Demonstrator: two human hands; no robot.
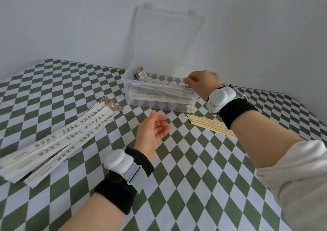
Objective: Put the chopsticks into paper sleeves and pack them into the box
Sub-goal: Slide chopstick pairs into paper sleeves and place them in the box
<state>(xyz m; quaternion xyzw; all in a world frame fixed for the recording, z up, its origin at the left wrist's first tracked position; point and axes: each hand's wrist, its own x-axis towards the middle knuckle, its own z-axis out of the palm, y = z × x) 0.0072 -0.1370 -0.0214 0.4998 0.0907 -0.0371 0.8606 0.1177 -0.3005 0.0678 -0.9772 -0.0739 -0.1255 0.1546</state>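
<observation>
Right hand point(203, 83) over box point(126, 91), left hand point(152, 129) nearby

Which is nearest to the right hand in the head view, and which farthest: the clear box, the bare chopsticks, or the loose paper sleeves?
1. clear box: the right hand is over its right end.
2. bare chopsticks: on the cloth, before the box's right corner.
3. loose paper sleeves: far off on the cloth's left side.

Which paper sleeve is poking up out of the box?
The sleeve in the far left corner of the box: its brown end leans above the rim; the others lie flat.
</observation>
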